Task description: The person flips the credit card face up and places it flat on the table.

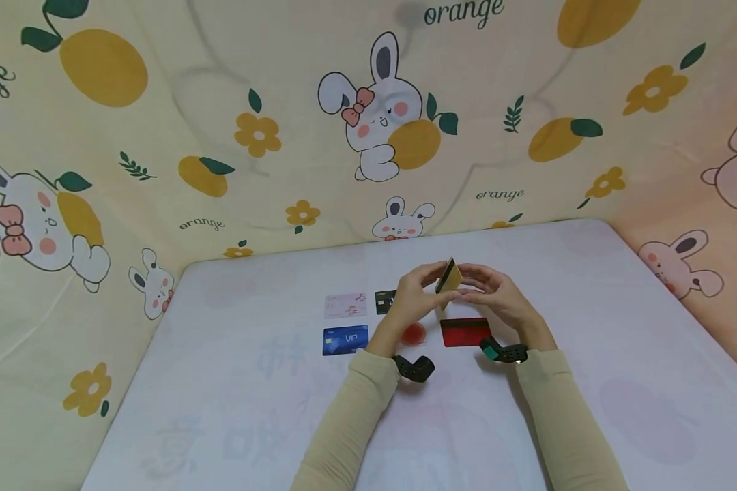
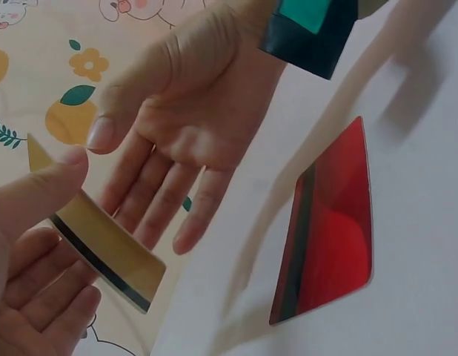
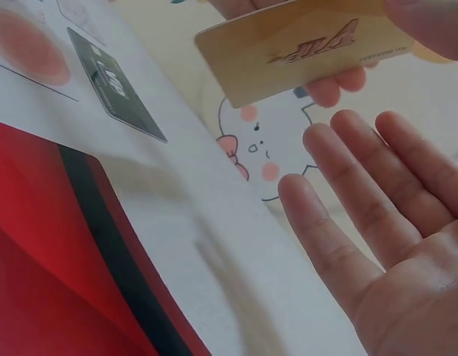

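Note:
My left hand (image 1: 410,296) pinches a gold card (image 1: 452,281) above the table, thumb on the face with the dark magnetic stripe and fingers behind. In the left wrist view the gold card (image 2: 114,248) looks tilted; its other face, in the right wrist view, bears large raised lettering. Beside it is my right hand (image 1: 497,293), palm facing the card and fingers extended (image 3: 366,185). The right thumb (image 3: 433,26) overlaps one end of the card there; whether it touches, I cannot tell. Below the hands lies a red card (image 1: 465,332), dark stripe up.
On the white table (image 1: 252,409) lie a pale pink card (image 1: 345,305), a blue VIP card (image 1: 345,339), a dark VIP card (image 1: 385,302) partly behind my left hand, and a white card with a red disc (image 1: 413,334). A printed cloth (image 1: 344,225) hangs behind the table.

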A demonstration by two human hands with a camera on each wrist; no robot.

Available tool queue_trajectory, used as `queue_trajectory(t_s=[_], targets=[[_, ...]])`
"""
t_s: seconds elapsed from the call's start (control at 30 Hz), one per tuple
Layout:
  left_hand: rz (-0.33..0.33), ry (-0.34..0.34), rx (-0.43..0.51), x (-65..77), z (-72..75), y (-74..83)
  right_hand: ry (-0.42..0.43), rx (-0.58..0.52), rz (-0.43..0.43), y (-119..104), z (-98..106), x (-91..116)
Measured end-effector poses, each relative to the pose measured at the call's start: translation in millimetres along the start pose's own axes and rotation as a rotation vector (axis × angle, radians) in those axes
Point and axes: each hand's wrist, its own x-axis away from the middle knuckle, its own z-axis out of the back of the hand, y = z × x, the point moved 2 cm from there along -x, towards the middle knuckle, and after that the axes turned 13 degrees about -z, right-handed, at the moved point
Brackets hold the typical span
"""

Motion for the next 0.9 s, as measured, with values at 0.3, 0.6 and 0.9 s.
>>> queue_trajectory(t_s=[0.3, 0.6, 0.9], targets=[[0.037, 0.058, 0.106, -0.1, 1.3, 3.8, -0.081, -0.039, -0.001, 5, -2, -4], [0.007, 0.061, 0.157, 0.4, 8.0, 32.7, -0.097, -0.038, -0.077, 7, -4, -7], [-0.006, 0.099, 0.185, -2.6, 1.9, 15.0, -0.082, -0.021, -0.149, 9, -7, -5]])
